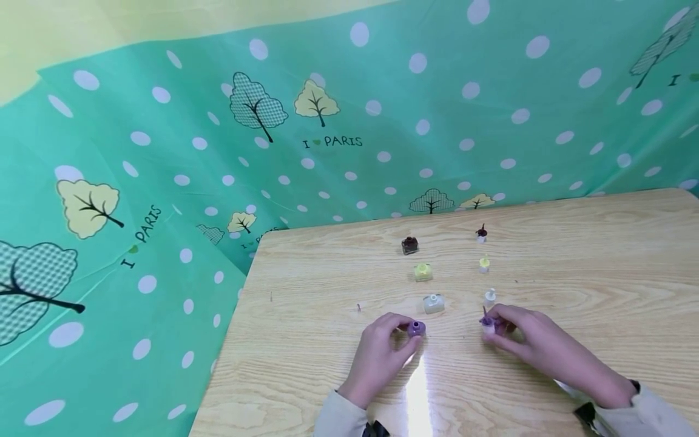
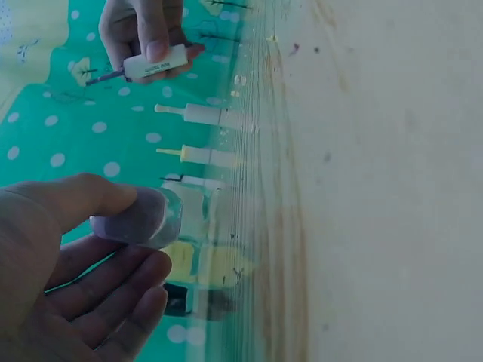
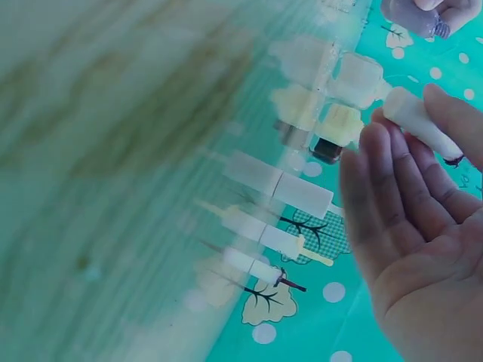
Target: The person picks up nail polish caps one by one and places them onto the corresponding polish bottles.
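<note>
Printed green cloth (image 1: 191, 158) hangs behind and left of the wood-grain worktop (image 1: 306, 273). Right hand (image 1: 524, 334): thumb and fingertips nearly together, pinching the purple brush cap (image 1: 488, 326), brush up; spare fingers fairly straight. Left hand (image 1: 382, 352): small gap between thumb and forefinger, filled by the purple bottle (image 1: 417, 329), neck up, uncapped; spare fingers loosely bent. Both pieces are well in from the left edge; can't tell if either touches the wood. From the purple bottle toward the back edge: whitish bottle (image 1: 434, 304), yellow bottle (image 1: 423, 272), dark bottle (image 1: 409, 245), all uncapped. Second row, right of those: white cap (image 1: 489, 297), yellow cap (image 1: 484, 264), dark cap (image 1: 482, 234), upright, brushes up. Smallest: purple fleck (image 1: 358, 308) left of the left hand. Risks, my read: purple bottle could spill if the pinch slips or tilts; white cap could topple if right-hand knuckles swing toward the back edge, it's just beside them; purple brush could smear fingers or wood if the cap tips, assuming it's wet. Edges: dark bottle and dark cap sit nearest the back edge, short margin; front edge out of head view. Most room: left hand to left edge, and right of the caps. Lane between rows is narrower but usable.
</note>
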The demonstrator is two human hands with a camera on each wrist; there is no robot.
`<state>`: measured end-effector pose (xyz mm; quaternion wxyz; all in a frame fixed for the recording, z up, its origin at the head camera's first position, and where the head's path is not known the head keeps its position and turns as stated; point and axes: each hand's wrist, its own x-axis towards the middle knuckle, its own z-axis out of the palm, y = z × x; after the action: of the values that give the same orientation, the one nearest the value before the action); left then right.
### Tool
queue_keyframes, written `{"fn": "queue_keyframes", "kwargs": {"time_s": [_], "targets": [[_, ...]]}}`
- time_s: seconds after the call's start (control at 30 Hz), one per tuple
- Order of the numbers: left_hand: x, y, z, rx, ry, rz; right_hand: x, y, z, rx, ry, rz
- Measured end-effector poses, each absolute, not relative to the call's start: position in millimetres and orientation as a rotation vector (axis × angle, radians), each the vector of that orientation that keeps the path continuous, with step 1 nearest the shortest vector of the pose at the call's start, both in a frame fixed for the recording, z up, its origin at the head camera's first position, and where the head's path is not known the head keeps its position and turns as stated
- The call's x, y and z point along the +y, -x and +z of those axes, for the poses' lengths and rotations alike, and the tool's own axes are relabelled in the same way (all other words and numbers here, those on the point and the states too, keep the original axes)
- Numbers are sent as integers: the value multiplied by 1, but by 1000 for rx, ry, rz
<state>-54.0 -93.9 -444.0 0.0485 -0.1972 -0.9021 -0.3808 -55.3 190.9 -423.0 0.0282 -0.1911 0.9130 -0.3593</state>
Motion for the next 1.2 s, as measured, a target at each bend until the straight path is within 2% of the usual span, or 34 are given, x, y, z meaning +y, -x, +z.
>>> {"fn": "queue_keyframes", "kwargs": {"time_s": [0.5, 0.83, 1.2], "targets": [[-101, 57, -438, -2677, 604, -1270, 188, 58, -412, 2794, 689, -1110], [-101, 58, -433, -2671, 629, -1182, 186, 56, -406, 2815, 875, -1128], [-100, 57, -427, -2642, 702, -1149, 181, 55, -397, 2745, 792, -1113]]}}
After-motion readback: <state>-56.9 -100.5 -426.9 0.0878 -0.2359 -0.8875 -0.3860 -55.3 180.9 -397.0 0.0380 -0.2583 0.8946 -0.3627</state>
